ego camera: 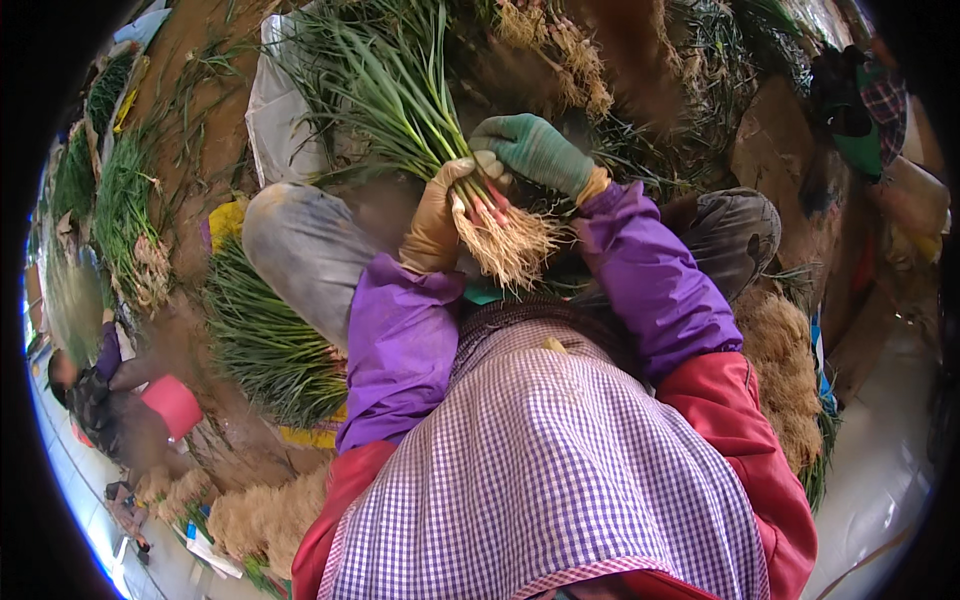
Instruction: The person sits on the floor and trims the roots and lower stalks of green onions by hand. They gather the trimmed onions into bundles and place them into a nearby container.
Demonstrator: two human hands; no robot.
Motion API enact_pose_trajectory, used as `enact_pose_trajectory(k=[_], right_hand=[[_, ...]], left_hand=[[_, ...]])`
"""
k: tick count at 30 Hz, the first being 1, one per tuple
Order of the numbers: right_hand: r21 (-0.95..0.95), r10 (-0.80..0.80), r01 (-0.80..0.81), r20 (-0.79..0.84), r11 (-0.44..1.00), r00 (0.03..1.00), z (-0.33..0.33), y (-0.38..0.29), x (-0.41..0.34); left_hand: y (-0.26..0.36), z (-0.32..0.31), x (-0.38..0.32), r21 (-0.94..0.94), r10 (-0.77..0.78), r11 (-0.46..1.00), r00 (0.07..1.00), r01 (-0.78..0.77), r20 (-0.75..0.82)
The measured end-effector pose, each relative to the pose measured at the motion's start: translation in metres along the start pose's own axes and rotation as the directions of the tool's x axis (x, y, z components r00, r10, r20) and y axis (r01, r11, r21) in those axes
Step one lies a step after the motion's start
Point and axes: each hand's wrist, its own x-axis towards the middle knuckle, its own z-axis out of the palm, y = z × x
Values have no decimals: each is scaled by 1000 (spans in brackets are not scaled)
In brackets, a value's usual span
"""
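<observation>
My left hand (435, 214), in a tan glove, is closed around a bunch of young garlic or spring onions (409, 112). Its long green leaves fan toward the top left of the head view. Reddish bulbs and pale stringy roots (511, 246) hang out below the fist, above my lap. My right hand (536, 154), in a green knitted glove, is curled beside the stalks just above the bulbs. Its fingertips are partly hidden behind the bunch, so whether they pinch a stalk is unclear.
Trimmed bundles (274, 337) lie by my left knee. Root-side-out stacks (780, 367) stand at my right, more (270, 517) at lower left. Loose plants with roots (559, 45) lie ahead. White plastic sheeting (277, 97) is beyond my left knee. A person (97, 397) sits near a pink bucket (172, 406).
</observation>
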Motion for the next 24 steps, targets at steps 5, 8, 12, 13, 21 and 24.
enact_pose_trajectory(k=[5, 8, 12, 13, 21, 24], right_hand=[[-37, 0, -20, -482, 999, 876, -10, -22, -26], [-662, 20, 70, 127, 746, 992, -43, 30, -29], [-815, 1, -359, -402, 454, 916, -57, 5, 18], [-801, -122, -470, -543, 370, 831, -69, -7, 36], [360, 205, -93, -285, 928, 936, -103, 5, 13], [310, 220, -126, -289, 942, 932, -55, -9, -30]], left_hand=[[1, -11, 10, 131, 242, 966, 961, -225, -135], [15, -12, 16, 62, 239, 970, 964, -233, -116], [11, -22, 28, -169, 163, 971, 986, -166, -32], [9, -14, 24, -239, 93, 965, 994, -105, -62], [1, -26, 29, -301, 28, 954, 999, -16, 35], [-5, -12, 31, -21, -4, 1000, 995, 2, -96]])
